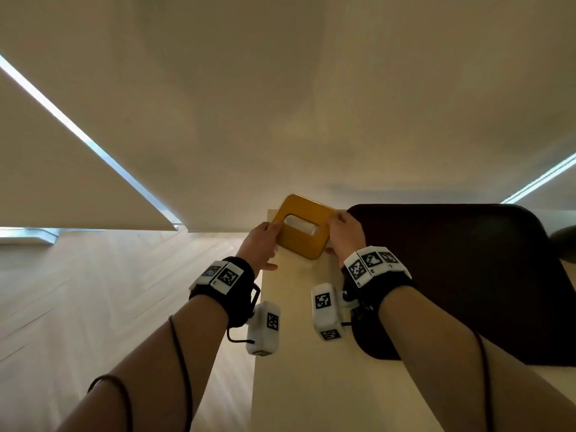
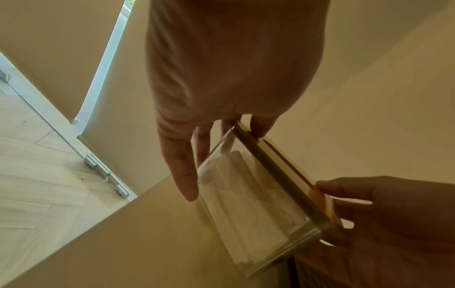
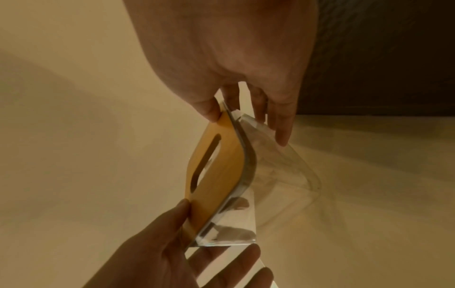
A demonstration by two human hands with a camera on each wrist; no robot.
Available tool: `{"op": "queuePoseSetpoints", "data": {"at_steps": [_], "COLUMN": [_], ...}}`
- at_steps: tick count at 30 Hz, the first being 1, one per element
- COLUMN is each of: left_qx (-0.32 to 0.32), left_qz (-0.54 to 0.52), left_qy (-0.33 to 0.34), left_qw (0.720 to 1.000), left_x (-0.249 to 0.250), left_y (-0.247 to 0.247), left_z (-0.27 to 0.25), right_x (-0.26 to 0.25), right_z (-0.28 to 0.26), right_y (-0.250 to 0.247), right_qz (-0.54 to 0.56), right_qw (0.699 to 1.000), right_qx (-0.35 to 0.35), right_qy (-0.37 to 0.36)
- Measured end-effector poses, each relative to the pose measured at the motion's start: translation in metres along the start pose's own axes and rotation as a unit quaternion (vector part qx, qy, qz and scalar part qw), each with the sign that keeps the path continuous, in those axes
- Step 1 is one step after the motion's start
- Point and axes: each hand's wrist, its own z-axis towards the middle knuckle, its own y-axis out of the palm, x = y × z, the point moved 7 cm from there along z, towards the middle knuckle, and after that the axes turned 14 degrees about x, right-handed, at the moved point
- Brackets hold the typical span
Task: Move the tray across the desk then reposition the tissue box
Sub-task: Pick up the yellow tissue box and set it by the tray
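Tissue box (image 1: 301,229), a clear-walled container with a yellow-orange slotted lid, sat at the far left corner of the pale surface (image 1: 290,322), close against the wall. Both hands held it from opposite sides. The left hand (image 1: 260,244) gripped its left side, thumb on the lid edge and fingers (image 2: 182,165) reaching down along the transparent wall, as the left wrist view showed. The right hand (image 1: 346,233) gripped the right side in the same way, thumb on the lid's rim and fingers (image 3: 280,126) spread down the clear wall. White tissues showed through the walls and in the lid's oval slot. Whether the box's base touched the surface or was just lifted could not be told.

Just right of the box lay the dark brown tray (image 1: 467,275), flat on the surface, its near left corner under the right forearm. Left of the surface, pale wood flooring (image 1: 93,291) ran to the wall.
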Motion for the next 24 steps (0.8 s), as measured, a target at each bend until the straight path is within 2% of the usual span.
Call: {"op": "queuePoseSetpoints", "data": {"at_steps": [11, 14, 17, 24], "left_qx": [-0.011, 0.032, 0.083, 0.074], "left_qz": [0.056, 0.099, 0.082, 0.106], "left_qy": [0.04, 0.115, 0.159, 0.217], "left_qw": [0.998, 0.988, 0.98, 0.968], "left_x": [0.0, 0.012, 0.028, 0.048], "left_y": [0.0, -0.009, -0.02, -0.01], "left_z": [0.014, 0.02, 0.027, 0.032], "right_x": [0.008, 0.014, 0.024, 0.033], "right_z": [0.006, 0.0, -0.008, -0.014], "right_y": [0.009, -0.001, -0.007, 0.0], "right_qz": [0.003, 0.037, 0.069, 0.11], "right_qw": [1.0, 0.998, 0.996, 0.993], "right_qx": [0.019, 0.041, 0.055, 0.05], "right_qy": [0.014, 0.033, 0.018, 0.005]}}
